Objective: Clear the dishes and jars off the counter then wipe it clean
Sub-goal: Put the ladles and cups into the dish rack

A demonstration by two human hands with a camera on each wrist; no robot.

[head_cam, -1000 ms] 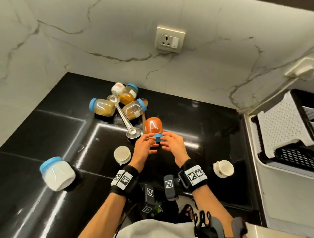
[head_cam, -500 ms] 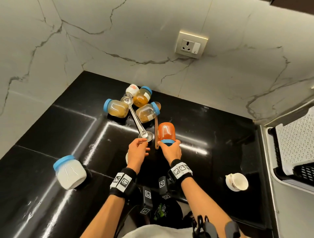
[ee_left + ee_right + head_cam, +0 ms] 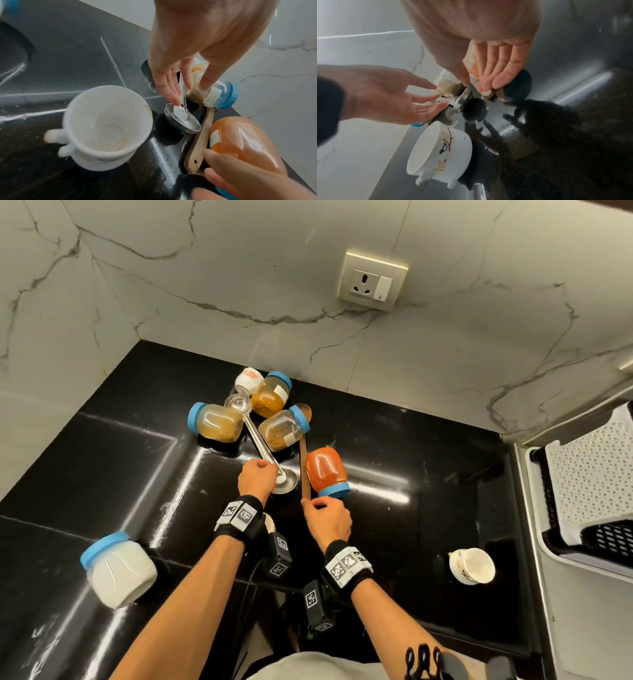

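Barely begun, I'd say: both hands, fingers straight and grasping nothing, reach in, left hand touching the steel ladle, right hand at the wooden spoon, while jars and cups around them crowd the unwiped counter.

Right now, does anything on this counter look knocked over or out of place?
Yes. The orange jar and three amber jars lie toppled in a cluster, with a steel ladle and a wooden spoon strewn between them.
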